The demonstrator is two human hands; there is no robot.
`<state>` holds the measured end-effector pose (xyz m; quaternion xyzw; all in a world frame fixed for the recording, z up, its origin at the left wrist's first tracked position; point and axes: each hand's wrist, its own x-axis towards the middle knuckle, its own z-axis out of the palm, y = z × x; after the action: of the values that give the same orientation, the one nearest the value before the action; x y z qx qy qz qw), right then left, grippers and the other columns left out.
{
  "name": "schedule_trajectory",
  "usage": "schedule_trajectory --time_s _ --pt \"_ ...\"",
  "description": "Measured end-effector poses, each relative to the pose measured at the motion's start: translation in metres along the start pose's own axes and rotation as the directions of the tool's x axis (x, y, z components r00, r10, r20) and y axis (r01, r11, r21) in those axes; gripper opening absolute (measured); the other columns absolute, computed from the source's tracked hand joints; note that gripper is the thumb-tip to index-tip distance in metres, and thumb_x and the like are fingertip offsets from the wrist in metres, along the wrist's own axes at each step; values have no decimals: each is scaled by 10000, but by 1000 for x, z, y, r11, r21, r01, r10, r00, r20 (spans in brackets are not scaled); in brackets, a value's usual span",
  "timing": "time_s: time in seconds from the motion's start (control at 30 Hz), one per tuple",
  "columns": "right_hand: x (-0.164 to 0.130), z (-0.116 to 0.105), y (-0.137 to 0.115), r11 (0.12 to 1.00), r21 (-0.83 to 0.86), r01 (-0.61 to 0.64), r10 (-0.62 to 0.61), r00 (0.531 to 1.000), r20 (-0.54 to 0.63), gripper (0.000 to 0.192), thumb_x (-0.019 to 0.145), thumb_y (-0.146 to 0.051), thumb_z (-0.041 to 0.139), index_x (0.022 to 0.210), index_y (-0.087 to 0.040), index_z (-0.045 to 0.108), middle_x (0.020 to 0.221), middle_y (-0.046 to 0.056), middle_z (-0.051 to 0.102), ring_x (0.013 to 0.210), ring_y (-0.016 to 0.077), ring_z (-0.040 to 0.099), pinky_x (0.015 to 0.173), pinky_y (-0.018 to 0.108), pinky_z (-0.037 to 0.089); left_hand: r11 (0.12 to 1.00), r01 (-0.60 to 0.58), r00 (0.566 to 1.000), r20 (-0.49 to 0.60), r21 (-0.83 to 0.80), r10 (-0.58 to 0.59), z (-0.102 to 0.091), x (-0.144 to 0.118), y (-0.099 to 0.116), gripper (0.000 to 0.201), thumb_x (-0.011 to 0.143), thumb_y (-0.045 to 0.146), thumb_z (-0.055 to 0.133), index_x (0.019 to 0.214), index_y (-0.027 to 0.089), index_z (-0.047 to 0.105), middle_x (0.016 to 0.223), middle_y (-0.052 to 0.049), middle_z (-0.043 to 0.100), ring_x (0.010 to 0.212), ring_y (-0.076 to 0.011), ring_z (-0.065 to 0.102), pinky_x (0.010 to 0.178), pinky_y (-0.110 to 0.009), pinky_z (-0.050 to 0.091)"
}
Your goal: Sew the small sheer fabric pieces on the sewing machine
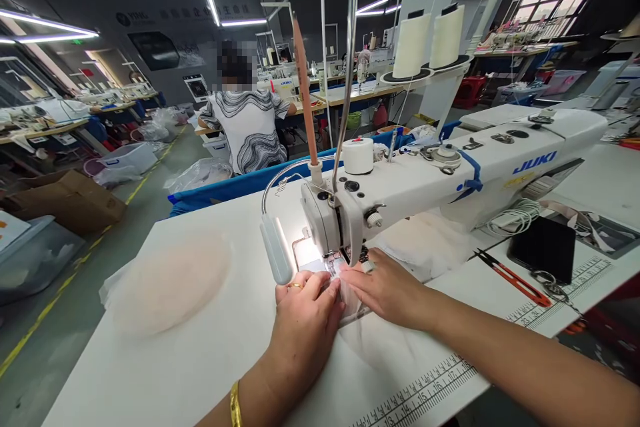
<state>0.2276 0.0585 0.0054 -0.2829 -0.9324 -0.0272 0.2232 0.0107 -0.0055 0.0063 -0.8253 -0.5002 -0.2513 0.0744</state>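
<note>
A white JUKI sewing machine (415, 187) stands on the table, its lit needle and presser foot (333, 267) just beyond my fingertips. Pale sheer fabric (373, 340) lies under the foot and spreads toward me. My left hand (307, 313) has its fingers bent and close together, pressing the fabric just in front of the foot. From the right, my right hand (387, 287) holds the fabric beside the needle, its fingers partly hidden by the machine head. A soft pile of peach sheer pieces (175, 280) rests on the table at the left. More sheer fabric (425, 240) lies behind my right hand.
Orange-handled thread snips (515, 278), a black phone (545, 247) and a coiled cord (515, 217) lie to the right. A lamp (276, 250) hangs left of the needle. Printed rulers (425, 390) run along the front edge. A co-worker (247, 120) sits ahead.
</note>
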Motion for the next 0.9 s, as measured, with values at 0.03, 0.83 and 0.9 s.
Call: schedule_trajectory --time_s 0.03,0.83,0.9 --pt "-1 -3 -1 1000 20 15 -15 1000 12 162 1049 -232 562 1121 -163 690 1017 88 740 934 269 550 834 389 404 1000 7 1000 7 -7 -7 0 1 -1 254 1006 170 566 1186 260 722 1166 -50 747 1034 -284 635 888 -458 358" --pt "7 -15 -4 786 570 -239 249 967 62 449 1127 -446 327 788 -215 509 782 26 623 760 195 558 730 325 415 968 9 1000 -17 -251 -14 12 20 -21 224 947 123 510 773 186 635 914 -68 634 895 -232 546 758 -333 427" --pt "3 -17 -5 866 481 -138 119 990 71 479 1146 -440 297 804 -210 540 799 34 638 792 205 554 779 348 395 970 -64 998 -41 -233 56 9 16 -19 281 969 107 485 766 186 662 940 -64 676 892 -227 565 764 -349 407"
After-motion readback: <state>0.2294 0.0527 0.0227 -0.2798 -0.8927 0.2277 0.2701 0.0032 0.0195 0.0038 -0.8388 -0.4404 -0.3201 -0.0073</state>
